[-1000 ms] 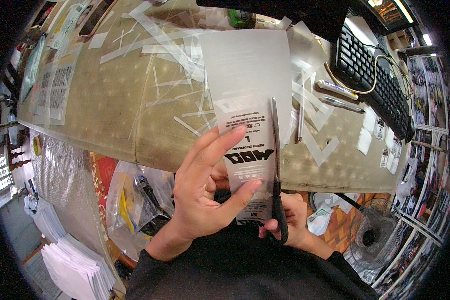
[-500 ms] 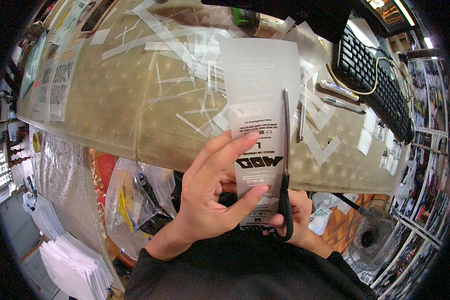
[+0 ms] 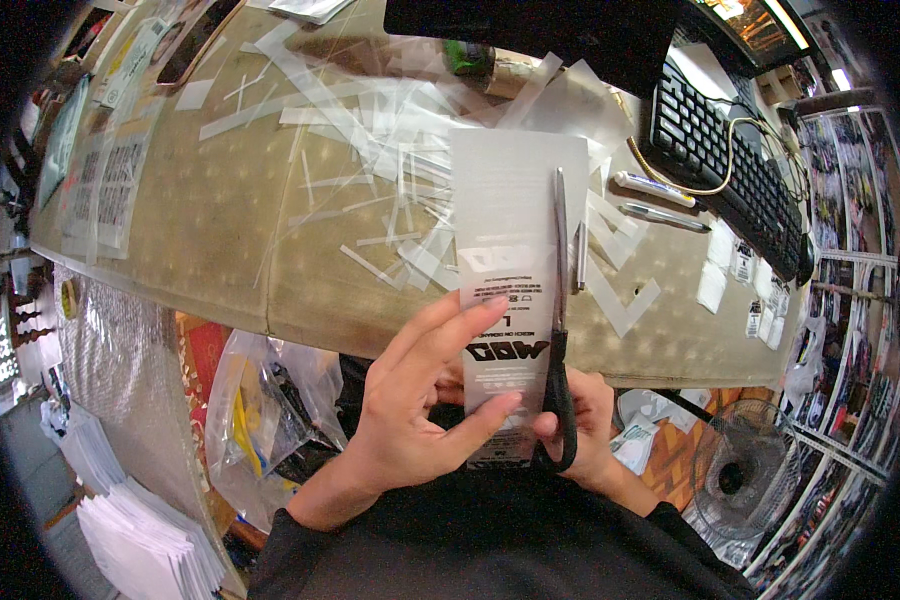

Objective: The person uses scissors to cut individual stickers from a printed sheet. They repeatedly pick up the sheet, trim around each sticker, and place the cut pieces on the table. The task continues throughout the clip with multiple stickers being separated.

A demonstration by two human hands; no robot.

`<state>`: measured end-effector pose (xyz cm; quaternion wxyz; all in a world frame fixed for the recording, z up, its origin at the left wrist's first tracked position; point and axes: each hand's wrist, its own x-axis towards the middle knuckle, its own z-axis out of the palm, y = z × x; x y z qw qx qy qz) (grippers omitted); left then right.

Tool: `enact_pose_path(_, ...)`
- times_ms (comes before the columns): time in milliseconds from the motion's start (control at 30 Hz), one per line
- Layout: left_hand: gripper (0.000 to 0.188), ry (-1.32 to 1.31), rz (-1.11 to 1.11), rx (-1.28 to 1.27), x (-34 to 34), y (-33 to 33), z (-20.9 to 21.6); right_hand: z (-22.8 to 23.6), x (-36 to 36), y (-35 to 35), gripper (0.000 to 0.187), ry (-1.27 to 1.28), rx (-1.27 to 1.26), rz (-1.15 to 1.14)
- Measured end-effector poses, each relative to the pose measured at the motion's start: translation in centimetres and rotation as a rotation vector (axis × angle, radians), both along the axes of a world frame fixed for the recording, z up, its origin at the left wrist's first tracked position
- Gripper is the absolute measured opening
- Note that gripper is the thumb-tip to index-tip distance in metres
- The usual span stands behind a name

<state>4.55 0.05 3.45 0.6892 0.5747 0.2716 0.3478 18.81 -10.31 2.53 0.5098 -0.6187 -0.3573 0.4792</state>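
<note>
A translucent film strip with black print hangs upright in front of me, its far end over the desk. My left hand grips its lower left side between thumb and fingers. My right hand holds black-handled scissors, their blades pointing away from me along the strip's right edge. The blades look nearly together; I cannot tell whether film lies between them. Part of my right hand's fingers is hidden behind the handles.
Film offcuts litter the desk. At the right lie a marker, a pen, a black keyboard and small white labels. A fan stands below right, and stacked white paper below left.
The strip's far end appears lower, and the scissor tips now lie closer to that end. Both hands have shifted slightly left in view. Each keeps its hold.
</note>
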Motion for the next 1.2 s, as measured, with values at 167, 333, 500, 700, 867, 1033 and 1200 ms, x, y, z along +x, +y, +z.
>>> enact_pose_path(167,0.061,0.099,-0.101,0.041,-0.3,0.2,0.2,0.0,0.4,0.8,0.039,-0.006,0.042,-0.032)
enact_pose_path(333,0.059,0.107,-0.133,0.246,0.3,3.2,0.4,-0.7,0.0,1.0,0.039,0.023,0.032,-0.053)
enact_pose_path(500,0.038,-0.126,0.031,0.036,2.6,5.1,0.7,-0.9,0.5,0.5,0.038,-0.044,0.033,0.013)
enact_pose_path(700,0.023,0.071,-0.012,0.17,2.5,5.6,1.1,0.6,1.4,-0.6,0.039,0.15,-0.1,0.03)
enact_pose_path(867,0.027,0.079,0.019,0.278,2.4,5.9,1.1,-0.4,3.1,-1.9,0.043,0.093,-0.098,0.171)
enact_pose_path(1033,0.03,0.196,-0.153,0.252,1.3,6.7,2.8,0.7,6.4,-1.3,0.052,0.253,-0.147,0.272)
enact_pose_path(1200,0.029,0.191,-0.284,0.218,0.9,7.1,3.4,1.3,8.8,-0.6,0.05,0.156,-0.144,0.428)
